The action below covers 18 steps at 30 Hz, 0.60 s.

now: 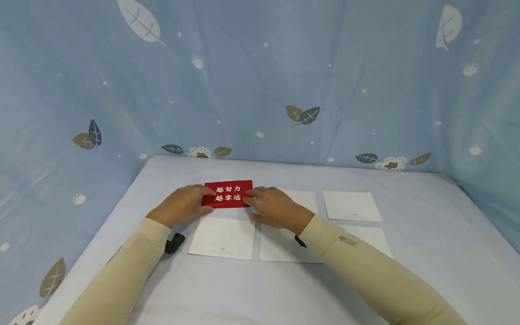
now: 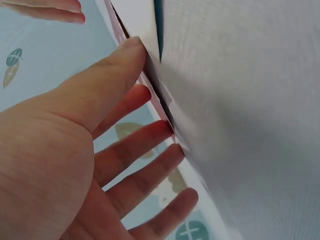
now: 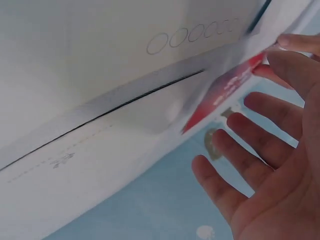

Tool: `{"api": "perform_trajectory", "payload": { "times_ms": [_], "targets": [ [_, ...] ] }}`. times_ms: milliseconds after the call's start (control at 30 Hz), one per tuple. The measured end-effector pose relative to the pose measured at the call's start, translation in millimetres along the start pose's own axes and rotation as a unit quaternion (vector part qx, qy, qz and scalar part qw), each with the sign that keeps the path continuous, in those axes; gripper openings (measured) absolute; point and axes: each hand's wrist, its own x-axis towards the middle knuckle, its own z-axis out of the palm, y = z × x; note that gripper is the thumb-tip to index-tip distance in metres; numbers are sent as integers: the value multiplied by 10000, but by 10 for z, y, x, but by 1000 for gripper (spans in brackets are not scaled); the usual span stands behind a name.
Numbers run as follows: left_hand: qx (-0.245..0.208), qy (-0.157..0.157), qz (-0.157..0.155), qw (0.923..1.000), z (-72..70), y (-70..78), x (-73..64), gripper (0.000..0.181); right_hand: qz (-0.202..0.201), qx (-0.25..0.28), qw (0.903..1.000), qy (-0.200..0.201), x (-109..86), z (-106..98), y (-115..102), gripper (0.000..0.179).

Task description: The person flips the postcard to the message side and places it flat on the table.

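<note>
A red card point(image 1: 228, 201) with two lines of white characters lies toward the back left of the table in the head view. My left hand point(image 1: 183, 204) holds its left end, thumb at the near edge and fingertips on the face. At the right end, my right hand point(image 1: 276, 208) touches the card with outstretched fingertips. Only a sliver of the card's edge shows by the left thumb point(image 2: 131, 47) in the left wrist view. In the right wrist view the red card point(image 3: 210, 106) is seen at a slant, past the spread fingers point(image 3: 270, 150) of the right hand.
Several white cards lie around my right arm: one at the front left point(image 1: 223, 237), one at the back right point(image 1: 352, 205), others partly covered. Small print and a row of circles point(image 3: 185, 37) mark the near white card. A blue leaf-print curtain point(image 1: 252, 81) surrounds the table.
</note>
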Motion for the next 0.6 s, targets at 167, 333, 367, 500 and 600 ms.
{"api": "perform_trajectory", "payload": {
  "times_ms": [167,333,367,500,600],
  "targets": [
    [-20,-150,45,9999,-35,12,-20,55,199,-102,9989,-406,105,18,-28,61],
    [-97,-366,180,9991,-85,-1,-60,50,288,-44,9981,-543,149,48,-36,59],
    [-111,-395,213,9989,-95,-4,-63,48,302,0,9980,-549,155,50,-34,58],
    [-146,-503,287,9982,-138,-13,-73,44,366,297,9974,-537,177,65,-15,55],
    [-134,-581,328,9977,-183,-5,-83,40,397,519,9970,-408,188,80,6,52]
  ]
}}
